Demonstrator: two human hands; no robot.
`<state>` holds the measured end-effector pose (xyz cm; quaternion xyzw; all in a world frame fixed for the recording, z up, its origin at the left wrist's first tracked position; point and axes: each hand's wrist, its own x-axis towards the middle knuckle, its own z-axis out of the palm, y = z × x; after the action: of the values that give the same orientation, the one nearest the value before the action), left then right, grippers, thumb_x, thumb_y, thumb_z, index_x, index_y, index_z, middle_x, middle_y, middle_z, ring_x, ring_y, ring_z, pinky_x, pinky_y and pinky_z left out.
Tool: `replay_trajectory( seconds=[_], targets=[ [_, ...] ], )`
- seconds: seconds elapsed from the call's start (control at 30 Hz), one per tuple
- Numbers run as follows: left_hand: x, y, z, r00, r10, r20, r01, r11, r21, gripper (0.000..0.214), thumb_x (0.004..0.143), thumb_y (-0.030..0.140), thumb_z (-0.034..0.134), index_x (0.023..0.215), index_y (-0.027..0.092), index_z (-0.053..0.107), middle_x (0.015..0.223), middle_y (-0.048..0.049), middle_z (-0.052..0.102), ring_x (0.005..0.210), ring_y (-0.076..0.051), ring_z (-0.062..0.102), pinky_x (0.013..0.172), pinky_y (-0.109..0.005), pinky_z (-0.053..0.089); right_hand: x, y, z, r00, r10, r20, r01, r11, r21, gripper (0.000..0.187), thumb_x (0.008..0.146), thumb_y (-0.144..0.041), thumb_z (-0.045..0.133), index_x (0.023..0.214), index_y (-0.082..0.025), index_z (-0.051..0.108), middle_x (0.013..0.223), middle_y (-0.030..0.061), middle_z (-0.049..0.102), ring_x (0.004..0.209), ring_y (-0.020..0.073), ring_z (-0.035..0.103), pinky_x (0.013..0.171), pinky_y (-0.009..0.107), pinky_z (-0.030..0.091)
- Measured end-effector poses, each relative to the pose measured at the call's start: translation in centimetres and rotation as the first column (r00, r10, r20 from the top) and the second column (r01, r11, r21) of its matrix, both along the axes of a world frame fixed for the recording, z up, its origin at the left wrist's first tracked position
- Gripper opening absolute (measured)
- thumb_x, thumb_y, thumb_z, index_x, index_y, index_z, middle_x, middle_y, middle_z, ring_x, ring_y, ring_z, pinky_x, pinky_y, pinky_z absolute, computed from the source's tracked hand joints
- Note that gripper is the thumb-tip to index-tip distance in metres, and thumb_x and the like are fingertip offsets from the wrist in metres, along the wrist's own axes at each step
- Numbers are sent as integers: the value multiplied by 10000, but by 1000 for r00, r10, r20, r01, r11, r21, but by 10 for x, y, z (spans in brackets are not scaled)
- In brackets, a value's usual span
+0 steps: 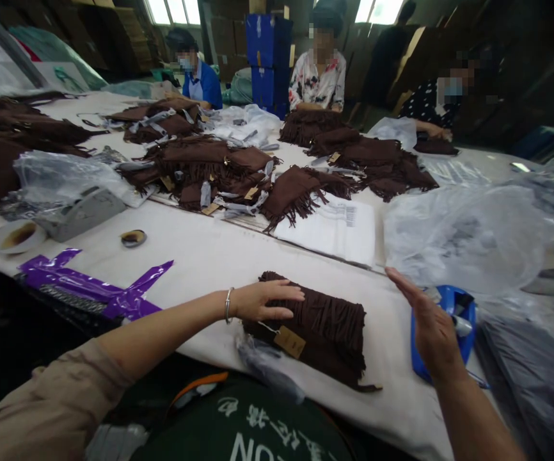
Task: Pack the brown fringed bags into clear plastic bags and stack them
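Observation:
A folded brown fringed scarf [325,326] lies on the white table [219,256] right in front of me, with a tan paper tag [289,341] on its near edge. My left hand [262,301] rests flat on the scarf's left end, fingers stretched out. My right hand [430,326] hovers open to the right of the scarf, fingers straight and edge-on, holding nothing. It is over a blue tape dispenser [450,320]. A crumpled clear plastic bag [267,365] lies at the near edge below the scarf.
Several brown fringed scarves [219,169] are piled across the table's middle and far side. Clear plastic bags [469,237] heap at the right. A grey tape dispenser [82,214], a tape roll [15,237] and purple tape strips [89,285] lie at the left. Three people sit across the table.

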<state>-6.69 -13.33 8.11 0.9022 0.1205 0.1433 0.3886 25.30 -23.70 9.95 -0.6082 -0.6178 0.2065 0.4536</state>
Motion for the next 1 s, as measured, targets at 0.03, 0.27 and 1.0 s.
replay_trajectory(
  seconds=[0.03,0.27,1.0],
  targets=[
    [0,-1,4,998,41,41,-42,999,23,410,886,311,500,1278,199,463,1273,-81,544,1223,-192,452,1092,-376,256,-5,10,0,996,69,60,-69,998,4,476,921,-453,269,1285,-219,469,1367,45,450,1291,227,359,1109,453,229],
    [-25,-74,-20,980,-90,-180,153,913,378,236,843,384,537,977,209,621,692,-33,669,652,-165,610,704,-310,428,-89,36,-42,723,582,372,-539,813,-222,482,895,-436,408,1352,-290,361,1430,23,359,1358,201,216,1115,481,203],
    [14,-103,-43,786,277,-552,-85,934,348,103,753,260,562,804,207,635,681,-39,687,581,-211,638,510,-260,446,-110,12,-52,755,414,508,-411,903,-125,534,889,-433,425,1386,-307,276,1453,-16,310,1378,234,132,1099,520,220]
  ],
)
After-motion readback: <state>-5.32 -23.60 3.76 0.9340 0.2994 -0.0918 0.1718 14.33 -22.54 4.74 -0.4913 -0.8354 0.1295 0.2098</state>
